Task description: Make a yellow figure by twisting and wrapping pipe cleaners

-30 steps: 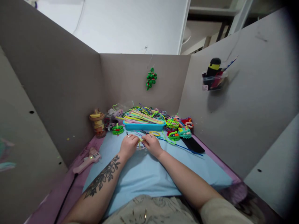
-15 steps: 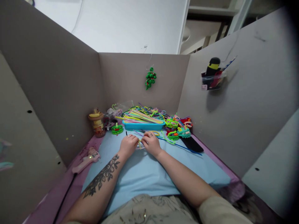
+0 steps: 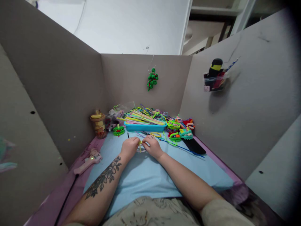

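Note:
My left hand (image 3: 129, 147) and my right hand (image 3: 152, 146) meet over the light blue mat (image 3: 145, 172), fingers pinched together on a short yellow pipe cleaner piece (image 3: 140, 145) held between them. Just beyond my hands stands a blue tray (image 3: 144, 127) heaped with coloured pipe cleaners (image 3: 143, 117). Loose pipe cleaners, one of them blue (image 3: 185, 149), lie on the mat to the right of my right hand.
A pink glue gun (image 3: 88, 161) with a black cord lies at the left. A small jar (image 3: 98, 125) and a green coiled figure (image 3: 118, 130) stand by the tray. Finished coiled figures (image 3: 180, 128) sit at the right. Grey partition walls enclose the desk; a green ornament (image 3: 152, 79) hangs behind.
My hands have stayed in place, with only small finger movements on the yellow piece. The camera has shifted slightly.

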